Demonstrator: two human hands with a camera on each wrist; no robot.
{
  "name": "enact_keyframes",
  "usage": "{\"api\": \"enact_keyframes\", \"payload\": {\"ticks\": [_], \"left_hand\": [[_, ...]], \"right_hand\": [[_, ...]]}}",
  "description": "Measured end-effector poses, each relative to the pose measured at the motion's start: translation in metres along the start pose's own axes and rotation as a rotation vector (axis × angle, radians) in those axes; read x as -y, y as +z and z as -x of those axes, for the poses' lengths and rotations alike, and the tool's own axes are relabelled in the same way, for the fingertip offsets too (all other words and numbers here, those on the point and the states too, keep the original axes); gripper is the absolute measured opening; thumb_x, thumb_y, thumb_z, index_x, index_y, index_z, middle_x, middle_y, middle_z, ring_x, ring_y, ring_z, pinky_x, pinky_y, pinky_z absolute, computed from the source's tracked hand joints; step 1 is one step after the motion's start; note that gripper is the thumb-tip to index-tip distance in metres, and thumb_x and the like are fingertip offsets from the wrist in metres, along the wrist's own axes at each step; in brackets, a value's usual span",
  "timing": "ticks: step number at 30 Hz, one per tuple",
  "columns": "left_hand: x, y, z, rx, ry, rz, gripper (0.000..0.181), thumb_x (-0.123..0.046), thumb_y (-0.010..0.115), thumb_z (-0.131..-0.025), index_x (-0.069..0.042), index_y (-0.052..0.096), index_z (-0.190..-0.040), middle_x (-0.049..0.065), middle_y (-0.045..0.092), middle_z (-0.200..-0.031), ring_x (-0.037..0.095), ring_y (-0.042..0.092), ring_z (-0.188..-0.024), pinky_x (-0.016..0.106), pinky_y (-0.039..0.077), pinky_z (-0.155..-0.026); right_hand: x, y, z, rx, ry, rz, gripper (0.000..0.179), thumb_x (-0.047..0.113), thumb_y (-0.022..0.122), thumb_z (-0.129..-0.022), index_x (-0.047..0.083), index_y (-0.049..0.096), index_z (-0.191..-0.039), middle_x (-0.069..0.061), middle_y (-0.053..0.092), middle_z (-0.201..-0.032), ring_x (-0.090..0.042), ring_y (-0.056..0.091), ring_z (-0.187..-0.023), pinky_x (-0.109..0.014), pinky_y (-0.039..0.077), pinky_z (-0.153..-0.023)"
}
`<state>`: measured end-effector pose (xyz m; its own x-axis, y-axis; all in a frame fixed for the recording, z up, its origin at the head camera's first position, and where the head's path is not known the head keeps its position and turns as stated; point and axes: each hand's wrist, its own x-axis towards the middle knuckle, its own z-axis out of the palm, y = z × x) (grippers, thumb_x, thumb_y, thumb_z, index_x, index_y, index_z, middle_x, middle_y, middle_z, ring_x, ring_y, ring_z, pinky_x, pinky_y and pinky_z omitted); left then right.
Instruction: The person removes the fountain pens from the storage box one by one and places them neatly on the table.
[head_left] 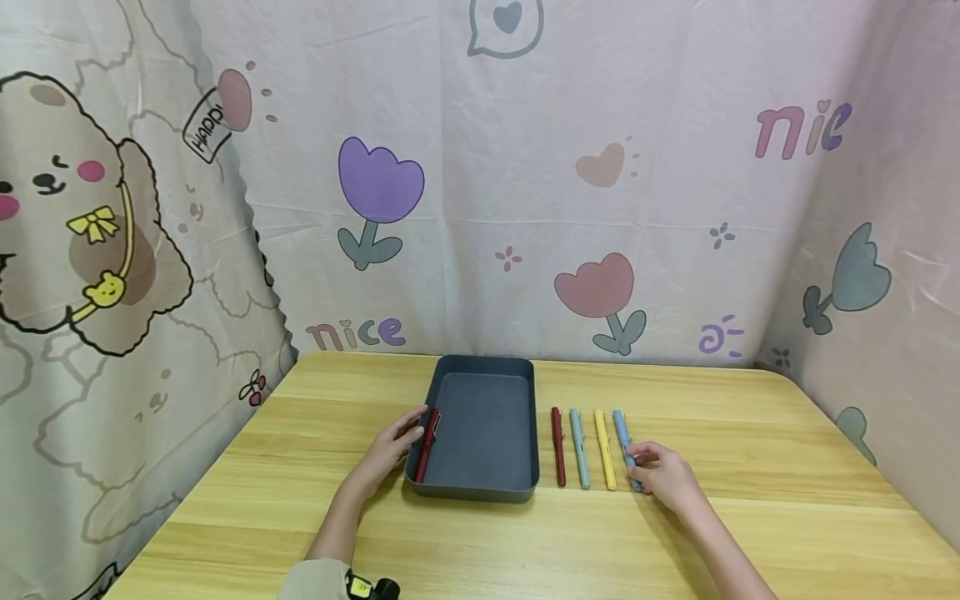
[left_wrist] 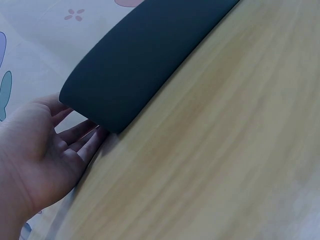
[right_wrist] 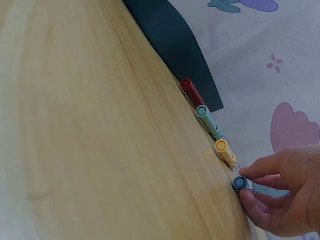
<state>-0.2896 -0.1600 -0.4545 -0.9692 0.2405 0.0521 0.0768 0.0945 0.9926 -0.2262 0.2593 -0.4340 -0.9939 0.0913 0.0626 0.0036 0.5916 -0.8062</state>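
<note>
A dark grey rectangular tray [head_left: 480, 495] lies on the table, with a dark red pen [head_left: 427, 446] inside along its left wall. My left hand [head_left: 388, 454] rests against the tray's left side, fingers mostly extended at the wall; the tray partly hides them in the left wrist view. Right of the tray lie a red pen [head_left: 558, 447], a light green pen [head_left: 581, 450], a yellow pen [head_left: 605, 450] and a blue pen [head_left: 622, 429], side by side. My right hand [head_left: 663, 477] pinches the near part of the blue pen [right_wrist: 240, 183] between thumb and fingers.
The light wooden table [head_left: 262, 517] carries the tray and pens. A patterned cloth curtain [head_left: 480, 208] hangs behind it and on both sides. A small black and yellow device [head_left: 371, 588] sits at the left sleeve.
</note>
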Motion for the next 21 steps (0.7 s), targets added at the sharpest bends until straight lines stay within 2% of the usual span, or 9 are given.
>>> {"api": "enact_keyframes", "payload": {"ticks": [13,21], "left_hand": [[-0.0010,0.0000,0.0005,0.005,-0.001,-0.011,0.046,-0.018,0.048,-0.097,-0.010,0.038,-0.141,0.019,0.027,-0.145,0.036,0.029,-0.129,0.051,0.025,-0.102],[-0.0006,-0.0002,0.0004,-0.001,-0.002,-0.014,0.046,-0.018,0.048,-0.097,-0.010,0.038,-0.141,0.019,0.028,-0.144,0.036,0.029,-0.128,0.051,0.026,-0.101]], "right_hand": [[0.0018,-0.0010,0.0005,-0.001,0.002,-0.006,0.025,0.001,0.063,-0.082,-0.005,0.060,-0.105,-0.016,0.060,-0.097,-0.019,0.059,-0.066,-0.030,0.050,-0.055],[0.0042,-0.0027,0.0017,-0.006,0.001,-0.037,0.026,0.001,0.061,-0.082,-0.006,0.060,-0.108,-0.019,0.059,-0.102,-0.023,0.063,-0.074,-0.030,0.052,-0.057]]}}
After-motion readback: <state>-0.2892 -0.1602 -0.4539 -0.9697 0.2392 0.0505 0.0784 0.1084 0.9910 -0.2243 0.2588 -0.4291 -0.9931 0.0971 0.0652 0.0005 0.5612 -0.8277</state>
